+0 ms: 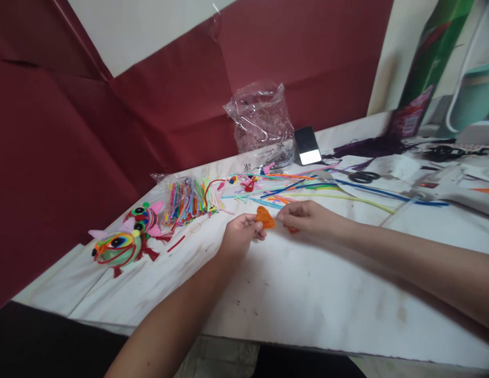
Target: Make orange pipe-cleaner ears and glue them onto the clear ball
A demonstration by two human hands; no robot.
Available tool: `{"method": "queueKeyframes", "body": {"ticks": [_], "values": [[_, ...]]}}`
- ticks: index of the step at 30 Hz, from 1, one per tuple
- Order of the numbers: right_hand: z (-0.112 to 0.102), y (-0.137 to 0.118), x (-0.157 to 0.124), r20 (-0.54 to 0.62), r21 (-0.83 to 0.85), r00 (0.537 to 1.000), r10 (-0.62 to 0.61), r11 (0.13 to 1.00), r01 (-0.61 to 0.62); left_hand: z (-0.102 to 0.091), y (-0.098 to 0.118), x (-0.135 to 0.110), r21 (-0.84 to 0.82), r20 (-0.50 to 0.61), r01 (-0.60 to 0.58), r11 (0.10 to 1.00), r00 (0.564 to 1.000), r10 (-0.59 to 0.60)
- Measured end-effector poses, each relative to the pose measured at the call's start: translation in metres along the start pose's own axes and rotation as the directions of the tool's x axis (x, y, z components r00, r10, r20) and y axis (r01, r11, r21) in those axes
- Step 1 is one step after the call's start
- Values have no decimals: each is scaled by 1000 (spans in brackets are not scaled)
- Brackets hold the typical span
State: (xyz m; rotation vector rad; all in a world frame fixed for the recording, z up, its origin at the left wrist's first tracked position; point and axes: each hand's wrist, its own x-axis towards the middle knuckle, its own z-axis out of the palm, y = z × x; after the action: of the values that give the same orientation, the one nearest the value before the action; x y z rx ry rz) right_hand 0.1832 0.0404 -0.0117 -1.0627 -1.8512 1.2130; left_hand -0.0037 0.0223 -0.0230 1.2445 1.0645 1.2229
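Note:
My left hand (246, 231) pinches an orange, ridged piece (264, 218) with a rounded, petal-like outline, apparently made of coiled fuzzy stem. Just to its right, my right hand (301, 216) is closed in a pinch. Below its fingers peeks a second orange piece (293, 230), mostly hidden by the hand. Both hands are slightly above the white table (279, 294), close together. Beyond them lie loose pipe cleaners (323, 185) in blue, yellow, orange and pink.
Left stand colourful fish-like crafts (117, 247) with tassels, beside a bag of short pipe cleaners (189, 202). Behind are a clear plastic bag (262, 118) and a phone (307, 146). Scissors (360, 176), purple tassel threads (372, 149) and a glue gun (453, 189) lie to the right.

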Motion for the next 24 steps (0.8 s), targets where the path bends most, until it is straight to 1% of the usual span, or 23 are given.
{"method": "queueKeyframes", "body": {"ticks": [1, 3, 5, 7, 9, 11, 13, 15, 17, 18, 21, 23, 24], "values": [[4, -1, -2, 45, 14, 999, 8, 1000, -8, 2, 1, -2, 18, 37, 5, 1000, 999, -6], [10, -3, -5, 77, 30, 997, 18, 999, -21, 6, 1, -5, 45, 73, -10, 999, 997, 7], [11, -2, -6, 66, 52, 998, 25, 998, -28, 8, 2, -8, 80, 51, -70, 994, 997, 66], [9, 0, -5, 51, 88, 998, 24, 996, -29, 7, 2, -9, 148, 15, -168, 975, 986, 167], [7, 0, -4, 40, 132, 999, 32, 991, -37, 3, 3, -11, 266, 26, -279, 923, 959, 282], [7, 0, -4, 38, 176, 999, 39, 983, -45, 0, 5, -13, 388, 85, -387, 836, 919, 386], [8, -2, -4, 52, 217, 997, 50, 974, -60, -1, 10, -15, 461, 138, -464, 757, 880, 455], [9, -5, -6, 78, 260, 995, 57, 963, -75, 0, 13, -18, 476, 159, -502, 722, 857, 491], [10, -7, -7, 109, 293, 992, 63, 952, -93, 1, 15, -20, 464, 156, -511, 723, 851, 502], [11, -8, -7, 115, 303, 991, 66, 948, -99, 2, 15, -20, 454, 148, -503, 735, 856, 495], [9, -8, -7, 97, 306, 993, 62, 948, -89, 4, 13, -20, 383, 56, -408, 829, 906, 420], [8, -6, -6, 77, 272, 996, 43, 960, -63, 4, 13, -18, 318, -14, -328, 890, 937, 350], [7, -5, -6, 74, 247, 997, 29, 968, -46, 3, 13, -16, 297, -30, -294, 908, 948, 316]]}}
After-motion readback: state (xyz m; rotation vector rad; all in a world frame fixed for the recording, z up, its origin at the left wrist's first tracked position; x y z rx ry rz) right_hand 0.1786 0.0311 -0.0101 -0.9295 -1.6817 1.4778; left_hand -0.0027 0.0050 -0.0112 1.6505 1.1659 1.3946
